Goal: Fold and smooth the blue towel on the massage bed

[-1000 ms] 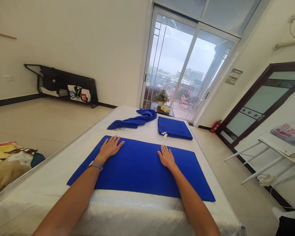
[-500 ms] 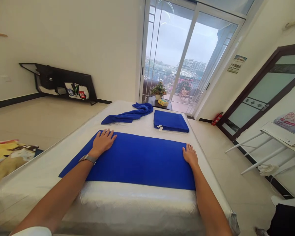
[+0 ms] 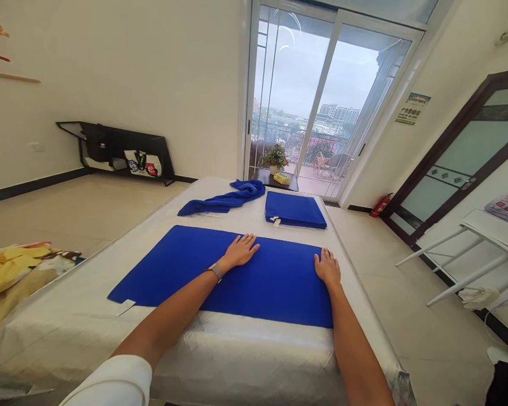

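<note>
A blue towel [image 3: 173, 265] lies flat as a long rectangle on the plastic-covered mattress [image 3: 245, 358]. Near the middle of its far edge, my left hand [image 3: 239, 251] rests palm down with fingers outstretched. My right hand [image 3: 328, 268] lies flat on the towel's far right corner, fingers slightly spread. At the towel's near left edge a white label [image 3: 126, 307] sticks out. Beyond it sits a neat stack of folded blue towels [image 3: 295, 210] with small white tags. A crumpled blue towel [image 3: 224, 199] stretches out left of the stack.
A small dark table [image 3: 294, 183] behind the mattress holds a potted plant [image 3: 275, 157] and a yellow tissue pack [image 3: 282, 179]. Yellow and tan fabric [image 3: 17, 273] lies at the left. A white-legged table [image 3: 478, 228] stands to the right, a fire extinguisher [image 3: 381, 205] by the wall.
My left hand has slid right, from the towel's far left corner to near the middle. The label at the near left edge has come into sight. My right hand stays at its corner.
</note>
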Available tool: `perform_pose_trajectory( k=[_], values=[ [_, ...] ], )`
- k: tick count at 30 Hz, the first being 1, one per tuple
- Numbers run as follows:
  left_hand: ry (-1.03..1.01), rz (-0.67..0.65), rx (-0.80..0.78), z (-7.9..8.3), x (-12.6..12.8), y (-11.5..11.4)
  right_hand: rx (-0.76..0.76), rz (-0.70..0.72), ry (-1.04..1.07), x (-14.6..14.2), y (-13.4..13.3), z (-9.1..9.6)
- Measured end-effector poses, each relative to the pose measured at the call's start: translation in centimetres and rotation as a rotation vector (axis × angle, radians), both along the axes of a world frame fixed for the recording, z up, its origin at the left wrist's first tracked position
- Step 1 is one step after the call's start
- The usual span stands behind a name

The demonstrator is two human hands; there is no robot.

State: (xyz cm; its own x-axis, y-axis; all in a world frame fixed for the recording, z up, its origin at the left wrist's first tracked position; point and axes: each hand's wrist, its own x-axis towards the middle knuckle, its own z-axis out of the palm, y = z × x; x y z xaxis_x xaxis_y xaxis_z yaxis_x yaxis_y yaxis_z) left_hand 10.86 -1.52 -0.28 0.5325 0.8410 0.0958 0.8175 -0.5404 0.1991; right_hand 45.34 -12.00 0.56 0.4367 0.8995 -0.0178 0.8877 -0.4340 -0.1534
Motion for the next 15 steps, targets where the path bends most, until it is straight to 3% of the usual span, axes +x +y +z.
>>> perform_pose_trajectory(
  k=[4, 11, 15],
  values=[
    [0.011, 0.077, -0.017, 0.3, -5.6, 1.2, -0.002, 0.001, -0.009, 0.1, 0.1, 0.0],
    [0.063, 0.346, -0.088, 1.0, -20.0, 3.4, -0.037, -0.012, -0.043, 0.0, 0.2, 0.1],
    [0.06, 0.434, -0.034, 0.7, -23.3, 3.3, -0.088, -0.027, -0.079, -0.2, 0.3, 0.8]
  ],
)
